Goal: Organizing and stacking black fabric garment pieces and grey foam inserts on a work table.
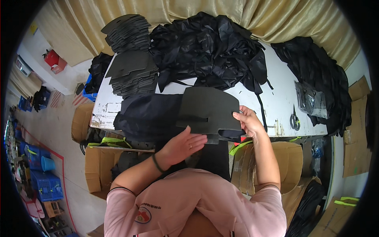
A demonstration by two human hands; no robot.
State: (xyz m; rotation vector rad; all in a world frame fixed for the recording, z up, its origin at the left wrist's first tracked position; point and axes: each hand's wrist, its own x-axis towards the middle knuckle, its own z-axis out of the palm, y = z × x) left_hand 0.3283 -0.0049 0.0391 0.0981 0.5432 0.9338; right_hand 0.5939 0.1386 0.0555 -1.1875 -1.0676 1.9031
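A flat, dark grey-green panel (211, 104) with rounded upper corners and a short black slot is held over dark cloth (148, 112) at the near edge of the white tabletop (282, 98). Its right edge is pinched by the right hand (249, 121), thumb above, other fingers partly hidden beneath. The left hand (183, 143) is spread flat by the lower edge, nothing gripped; whether contact is made cannot be told. Part of the cloth is covered by the panel.

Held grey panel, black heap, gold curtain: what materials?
Dark grey panel: matte, perhaps foam sheet; flat, clean-cut edges. Black heap: likely thin synthetic fabric; faint sheen, crumpled folds. Gold curtain: apparently satiny cloth; shiny highlights along soft folds.
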